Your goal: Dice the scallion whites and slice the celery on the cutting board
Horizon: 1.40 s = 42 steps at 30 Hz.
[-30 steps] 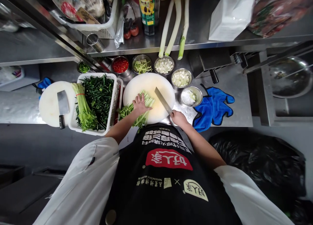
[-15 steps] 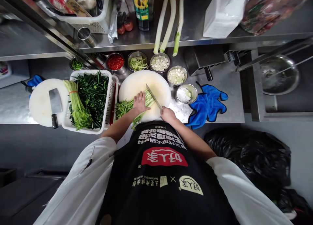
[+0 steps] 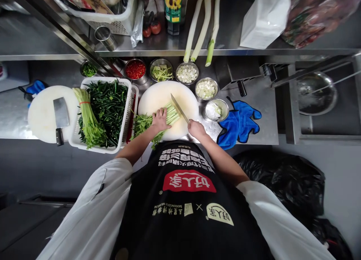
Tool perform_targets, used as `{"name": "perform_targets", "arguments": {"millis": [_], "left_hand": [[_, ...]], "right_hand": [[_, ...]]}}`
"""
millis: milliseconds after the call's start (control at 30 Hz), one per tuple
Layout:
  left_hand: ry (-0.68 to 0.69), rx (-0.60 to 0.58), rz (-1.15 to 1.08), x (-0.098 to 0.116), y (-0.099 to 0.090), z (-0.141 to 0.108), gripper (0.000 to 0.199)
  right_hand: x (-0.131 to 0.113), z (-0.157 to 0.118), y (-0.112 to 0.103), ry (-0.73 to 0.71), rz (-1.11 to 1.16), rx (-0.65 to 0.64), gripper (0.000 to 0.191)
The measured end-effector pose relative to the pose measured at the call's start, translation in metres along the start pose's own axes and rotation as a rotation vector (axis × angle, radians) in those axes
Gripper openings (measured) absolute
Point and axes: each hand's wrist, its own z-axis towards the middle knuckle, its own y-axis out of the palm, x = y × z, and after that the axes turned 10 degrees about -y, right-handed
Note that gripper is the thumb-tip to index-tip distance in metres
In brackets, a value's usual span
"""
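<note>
In the head view, a person's left hand (image 3: pixel 160 120) lies open, palm down and fingers spread, on a bundle of leafy green stalks (image 3: pixel 173 114) on a round white cutting board (image 3: pixel 163 91). The right hand (image 3: pixel 196 129) is closed around a knife (image 3: pixel 179 108), its blade slanting just beside the stalks' bare ends; from this height I cannot tell whether edge and stalks touch. The step in hand looks like steadying the stalks beside the blade; a cut from here would call for fingertips held back and ends kept even.

A white basket (image 3: pixel 128 117) of dark green peppers (image 3: pixel 113 102) and banded stalks (image 3: pixel 89 119) crowds the board's left. Metal bowls (image 3: pixel 225 111) curve around its far and right sides, with chopped red bits (image 3: pixel 135 69) and white cubes (image 3: pixel 187 73) among their contents, limiting room there. Blue cloth (image 3: pixel 239 120) lies farther right; long white-stemmed leeks (image 3: pixel 205 26) overhang the shelf edge above.
</note>
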Motion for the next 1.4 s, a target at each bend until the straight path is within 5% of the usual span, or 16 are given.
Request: {"name": "perform_targets", "arguments": {"millis": [267, 467, 1067, 1133, 1267, 1400], "left_hand": [[0.014, 0.042, -0.041, -0.010, 0.003, -0.003, 0.119], [0.017, 0.027, -0.036, -0.011, 0.003, -0.001, 0.123], [0.047, 0.083, -0.093, -0.014, 0.005, -0.003, 0.122], [0.091, 0.127, -0.136, -0.017, 0.001, -0.006, 0.109], [0.212, 0.221, -0.193, -0.020, -0.012, -0.006, 0.048], [0.269, 0.145, -0.117, -0.014, -0.025, 0.001, 0.035]], "right_hand": [[-0.011, -0.006, 0.013, -0.017, 0.045, -0.053, 0.037], [0.001, -0.001, 0.008, -0.010, 0.009, -0.015, 0.036], [-0.012, 0.002, 0.010, -0.036, 0.012, -0.076, 0.037], [-0.011, 0.003, 0.010, -0.033, 0.017, -0.078, 0.036], [-0.011, 0.004, 0.011, -0.032, 0.014, -0.076, 0.035], [-0.011, 0.005, 0.012, -0.027, 0.028, -0.082, 0.034]]}}
